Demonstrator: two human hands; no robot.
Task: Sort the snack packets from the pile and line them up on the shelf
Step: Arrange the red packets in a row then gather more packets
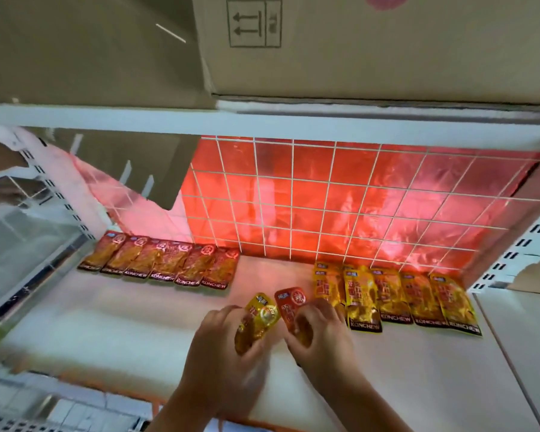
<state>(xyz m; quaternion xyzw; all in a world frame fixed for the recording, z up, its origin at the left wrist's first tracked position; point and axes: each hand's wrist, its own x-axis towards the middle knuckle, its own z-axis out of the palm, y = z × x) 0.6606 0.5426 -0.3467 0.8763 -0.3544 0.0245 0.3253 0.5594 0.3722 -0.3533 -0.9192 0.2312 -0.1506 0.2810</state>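
Head view: left hand (225, 336), fingers curled round a yellow packet (260, 318). Right hand (320, 333), fingers gripping a red packet (289, 304). Both are over the white shelf (106, 322), mid-front. Red row (159, 263) lined up back left, yellow row (399, 296) on the right, cardboard box (387, 48) on the shelf above.

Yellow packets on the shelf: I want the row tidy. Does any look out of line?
The second yellow packet from the left sits further forward than its neighbours, so the row's front edge is uneven.
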